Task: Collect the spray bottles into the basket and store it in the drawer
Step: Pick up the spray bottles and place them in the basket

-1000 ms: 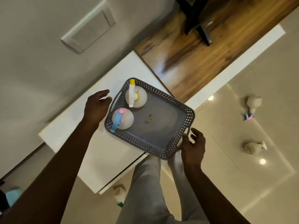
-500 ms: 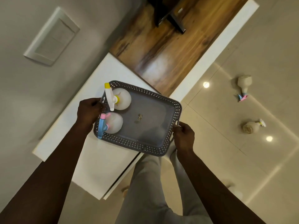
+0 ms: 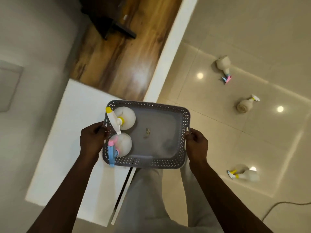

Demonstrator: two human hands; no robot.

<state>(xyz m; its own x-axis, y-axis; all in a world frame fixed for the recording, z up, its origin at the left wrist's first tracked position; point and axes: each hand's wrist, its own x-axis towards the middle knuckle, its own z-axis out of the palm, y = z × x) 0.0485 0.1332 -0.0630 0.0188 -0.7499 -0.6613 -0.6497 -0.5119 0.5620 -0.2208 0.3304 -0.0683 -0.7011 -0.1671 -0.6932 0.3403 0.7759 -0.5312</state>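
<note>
Two hands, left hand (image 3: 91, 140) and right hand (image 3: 196, 145), grip the grey perforated plastic basket (image 3: 151, 163) by its short ends; three white spray bottles (image 3: 244, 106) lie on the floor, rightward, nearest the right hand.

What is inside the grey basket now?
The grey basket holds two spray bottles at its left end, one with a yellow-white head, one with a pink-blue head. A small unclear object lies mid-floor. The floor under the bottles is covered.
</note>
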